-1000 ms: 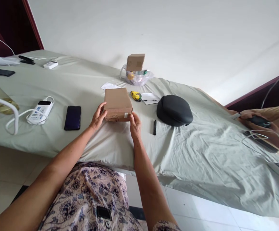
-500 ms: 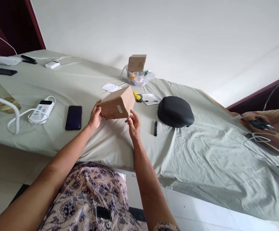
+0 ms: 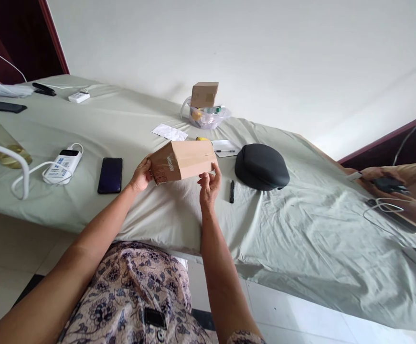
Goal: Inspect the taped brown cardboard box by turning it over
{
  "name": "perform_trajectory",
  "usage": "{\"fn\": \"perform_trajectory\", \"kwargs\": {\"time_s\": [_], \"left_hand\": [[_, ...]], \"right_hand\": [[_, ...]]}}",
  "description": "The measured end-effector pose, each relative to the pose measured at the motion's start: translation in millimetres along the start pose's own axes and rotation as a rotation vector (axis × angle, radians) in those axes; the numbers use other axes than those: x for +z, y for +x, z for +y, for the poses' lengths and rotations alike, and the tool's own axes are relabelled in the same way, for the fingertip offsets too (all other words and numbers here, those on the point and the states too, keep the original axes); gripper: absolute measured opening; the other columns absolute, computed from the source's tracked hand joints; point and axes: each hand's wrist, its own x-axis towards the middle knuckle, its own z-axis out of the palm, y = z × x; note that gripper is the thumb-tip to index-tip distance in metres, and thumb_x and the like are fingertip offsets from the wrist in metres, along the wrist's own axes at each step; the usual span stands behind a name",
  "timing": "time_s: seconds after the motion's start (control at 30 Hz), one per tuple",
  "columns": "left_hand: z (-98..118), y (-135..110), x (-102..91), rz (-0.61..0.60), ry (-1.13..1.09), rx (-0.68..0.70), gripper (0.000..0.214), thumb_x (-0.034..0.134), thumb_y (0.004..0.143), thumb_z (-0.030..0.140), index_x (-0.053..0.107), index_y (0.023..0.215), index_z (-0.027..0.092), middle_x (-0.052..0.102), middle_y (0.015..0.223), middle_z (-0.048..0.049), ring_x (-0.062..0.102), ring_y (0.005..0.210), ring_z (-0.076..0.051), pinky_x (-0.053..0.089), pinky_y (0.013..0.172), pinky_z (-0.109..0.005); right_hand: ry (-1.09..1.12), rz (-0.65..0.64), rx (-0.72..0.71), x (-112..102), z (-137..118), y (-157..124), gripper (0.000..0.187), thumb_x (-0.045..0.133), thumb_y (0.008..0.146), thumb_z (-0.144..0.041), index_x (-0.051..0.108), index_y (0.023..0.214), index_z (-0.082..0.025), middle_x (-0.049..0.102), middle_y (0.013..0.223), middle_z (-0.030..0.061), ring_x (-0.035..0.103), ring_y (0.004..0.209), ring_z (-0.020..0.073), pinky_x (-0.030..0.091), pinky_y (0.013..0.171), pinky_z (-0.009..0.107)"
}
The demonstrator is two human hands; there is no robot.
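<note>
Between my hands is a brown cardboard box (image 3: 193, 160), tilted above the cloth-covered table, with white print and dark scrawled marks on its left face. My left hand (image 3: 142, 176) grips the box's left end, thumb on top. At its lower right corner my right hand (image 3: 209, 186) holds the box with fingers bent against the edge. A black marker pen (image 3: 232, 192) lies to the right of my right hand, beside a black zippered case (image 3: 262, 166). A dark phone (image 3: 110, 175) rests left of my left hand.
Behind the box stand a clear plastic basket (image 3: 209, 120) with a second cardboard box (image 3: 204, 94) on it, and sheets of white paper (image 3: 170, 132). A white power strip (image 3: 62, 166) and a green-lidded bottle (image 3: 5, 143) are at left. Another person's hands (image 3: 379, 179) hold something dark at right.
The box has been turned in my hands, so a blank side now faces up and right. My right hand has moved right with it. At far left, white paper has shifted.
</note>
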Motion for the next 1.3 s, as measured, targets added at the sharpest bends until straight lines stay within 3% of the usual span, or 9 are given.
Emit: {"fn": "perform_trajectory", "kwargs": {"time_s": [0.13,0.23,0.3,0.4,0.6,0.87,1.03,1.2,1.3], "left_hand": [[2,2,0.1,-0.024,-0.051,0.007,0.035,0.075,0.085,0.042,0.069,0.115,0.025,0.073,0.120,-0.0036,0.069,0.105,-0.022,0.060,0.077,-0.030],[4,2,1.2,-0.028,-0.089,-0.021,0.025,0.069,0.090,0.036,0.070,0.112,0.023,0.074,0.118,-0.0037,0.069,0.108,-0.020,0.061,0.085,-0.029],[4,2,0.8,-0.006,-0.118,-0.057,0.020,0.066,0.092,0.032,0.070,0.107,0.020,0.076,0.111,-0.0038,0.071,0.102,-0.019,0.061,0.082,-0.027],[1,4,-1.7,0.035,-0.168,-0.148,0.017,0.062,0.094,0.029,0.071,0.101,0.017,0.078,0.097,-0.0045,0.073,0.088,-0.018,0.061,0.075,-0.027],[-2,9,-9.1,0.090,-0.286,-0.308,0.021,0.052,0.099,0.024,0.069,0.092,0.014,0.076,0.078,-0.0043,0.073,0.071,-0.016,0.062,0.069,-0.028],[-1,12,-15.0,0.149,-0.343,-0.350,0.022,0.049,0.097,0.015,0.066,0.083,0.016,0.074,0.070,-0.0018,0.071,0.063,-0.014,0.060,0.058,-0.024],[-1,11,-16.8,0.175,-0.258,-0.322,0.012,0.057,0.091,0.017,0.069,0.093,0.017,0.074,0.074,-0.0039,0.072,0.071,-0.018,0.064,0.071,-0.032],[2,7,-8.2,0.115,-0.075,-0.286,0.023,0.064,0.089,0.037,0.065,0.095,0.015,0.073,0.086,-0.0103,0.073,0.081,-0.022,0.062,0.075,-0.036],[0,5,-3.2,0.180,0.068,-0.141,0.027,0.069,0.086,0.038,0.060,0.105,0.020,0.071,0.089,-0.0045,0.070,0.082,-0.019,0.058,0.076,-0.033]], "right_hand": [[0.009,0.126,0.086,-8,-2,6,0.070,0.060,0.086,-0.066,0.051,0.135,-0.017,0.056,0.069,-0.0055,0.050,0.056,0.0107,0.041,0.055,0.024],[0.010,0.208,0.131,-13,0,11,0.062,0.057,0.082,-0.075,0.063,0.105,-0.017,0.053,0.067,-0.0050,0.046,0.054,0.0097,0.038,0.054,0.024],[0.013,0.234,0.139,-15,1,13,0.061,0.056,0.079,-0.079,0.061,0.084,-0.019,0.051,0.065,-0.0046,0.044,0.055,0.0094,0.037,0.055,0.024],[0.044,0.238,0.140,-14,2,15,0.062,0.057,0.076,-0.082,0.056,0.073,-0.020,0.049,0.065,-0.0041,0.047,0.060,0.0106,0.039,0.059,0.024],[0.114,0.092,0.200,-8,4,12,0.060,0.063,0.073,-0.077,0.064,0.088,-0.019,0.052,0.070,-0.0031,0.048,0.065,0.0117,0.039,0.063,0.025],[0.159,-0.004,0.224,-4,6,9,0.059,0.069,0.070,-0.069,0.072,0.100,-0.018,0.067,0.087,0.0032,0.055,0.078,0.0152,0.042,0.071,0.027],[0.102,-0.057,0.189,-2,4,8,0.059,0.066,0.075,-0.067,0.072,0.108,-0.019,0.070,0.101,0.0064,0.060,0.090,0.0185,0.045,0.078,0.029],[0.066,-0.111,0.148,-2,5,8,0.064,0.066,0.076,-0.066,0.066,0.120,-0.020,0.062,0.088,0.0011,0.056,0.080,0.0152,0.045,0.074,0.028],[0.023,-0.079,0.140,-4,7,9,0.067,0.066,0.074,-0.068,0.064,0.120,-0.019,0.058,0.085,-0.0003,0.053,0.075,0.0138,0.045,0.071,0.028]]}}
